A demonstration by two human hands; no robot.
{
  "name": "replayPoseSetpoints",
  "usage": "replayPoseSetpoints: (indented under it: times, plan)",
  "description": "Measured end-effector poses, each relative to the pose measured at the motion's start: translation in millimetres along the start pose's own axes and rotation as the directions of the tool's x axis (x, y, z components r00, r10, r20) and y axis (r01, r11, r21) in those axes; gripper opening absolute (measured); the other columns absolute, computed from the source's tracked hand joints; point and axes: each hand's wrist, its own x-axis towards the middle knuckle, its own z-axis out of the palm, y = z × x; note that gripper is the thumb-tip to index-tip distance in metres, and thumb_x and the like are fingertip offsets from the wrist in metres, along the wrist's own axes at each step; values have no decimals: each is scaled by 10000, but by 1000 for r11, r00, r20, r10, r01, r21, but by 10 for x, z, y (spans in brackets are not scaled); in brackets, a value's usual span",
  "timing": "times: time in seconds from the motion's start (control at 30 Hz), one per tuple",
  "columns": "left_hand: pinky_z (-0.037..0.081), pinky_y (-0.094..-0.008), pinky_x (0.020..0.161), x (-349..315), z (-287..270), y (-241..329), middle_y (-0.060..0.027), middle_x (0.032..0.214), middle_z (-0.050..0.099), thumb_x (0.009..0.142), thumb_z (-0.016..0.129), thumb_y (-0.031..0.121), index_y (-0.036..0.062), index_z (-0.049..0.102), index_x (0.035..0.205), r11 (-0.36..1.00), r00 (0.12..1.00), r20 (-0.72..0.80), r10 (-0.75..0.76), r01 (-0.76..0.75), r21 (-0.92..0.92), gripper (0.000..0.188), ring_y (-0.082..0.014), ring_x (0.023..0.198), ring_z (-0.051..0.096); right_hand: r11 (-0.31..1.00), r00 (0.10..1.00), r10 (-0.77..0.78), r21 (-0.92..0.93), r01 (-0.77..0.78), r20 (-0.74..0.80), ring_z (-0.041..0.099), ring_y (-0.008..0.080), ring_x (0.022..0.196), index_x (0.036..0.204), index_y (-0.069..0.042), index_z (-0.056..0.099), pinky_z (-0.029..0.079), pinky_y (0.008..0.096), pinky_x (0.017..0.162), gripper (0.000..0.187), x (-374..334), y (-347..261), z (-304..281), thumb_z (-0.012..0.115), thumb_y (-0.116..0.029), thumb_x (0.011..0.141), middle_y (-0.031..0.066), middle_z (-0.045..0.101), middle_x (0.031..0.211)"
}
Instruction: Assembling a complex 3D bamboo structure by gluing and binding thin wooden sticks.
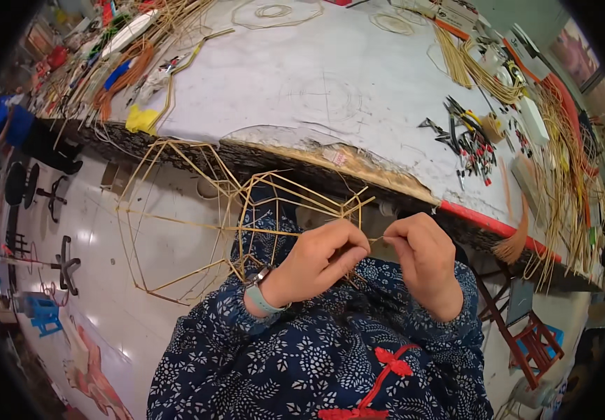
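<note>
A lantern-like open frame of thin bamboo strips [176, 220] lies across my lap, reaching left past the table edge. Its narrower right end comes up to my hands. My left hand [327, 255] is closed in a pinch at that end, thumb against the bent fingers. Just to its right, my right hand [425, 259] pinches as well, thumb against forefinger. A short length of thin pale strand [376, 239] runs between the two pinches; whether it is thread, wire or a paper twist is too small to tell. The fingers partly hide the joint there.
Ahead is the white-covered table [267, 84], its front edge worn and broken. Pliers [460, 133] with several red-tipped tools lie at the right. Bundled strips [453, 59] and a brush [516, 238] sit farther right. Yellow cloth [141, 119] hangs at the left edge. A folding chair [526, 343] stands lower right.
</note>
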Motion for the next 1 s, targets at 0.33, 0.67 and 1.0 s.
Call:
replayPoseSetpoints:
  times: [0.33, 0.67, 1.0]
  plan:
    - [465, -224, 572, -51, -23, -76, -39, 847, 647, 931, 615, 19, -9, 637, 1004, 979, 998, -10, -61, 58, -194, 81, -77, 673, 591, 1000, 999, 2, 13, -3, 40, 615, 250, 712, 867, 9, 631, 487, 319, 626, 120, 42, -65, -4, 690, 61, 776, 110, 628, 808]
    - [478, -211, 570, -35, -137, -39, -102, 893, 643, 1018, 548, 184, -12, 585, 1019, 690, 960, -115, -256, 98, -717, 200, -113, 673, 582, 357, 739, 404, 651, -670, 539, 658, 121, 818, 968, 44, 638, 548, 258, 746, 147, 152, 131, 57, 650, -100, 942, 91, 691, 931]
    - [545, -237, 649, -43, -74, -94, -110, 923, 671, 999, 554, 69, -48, 625, 1031, 789, 966, -216, -144, -19, -614, 141, -116, 754, 638, 212, 676, 344, 648, -732, 651, 681, 142, 779, 943, 42, 662, 561, 251, 721, 115, 242, 38, -5, 672, -69, 916, 104, 704, 877]
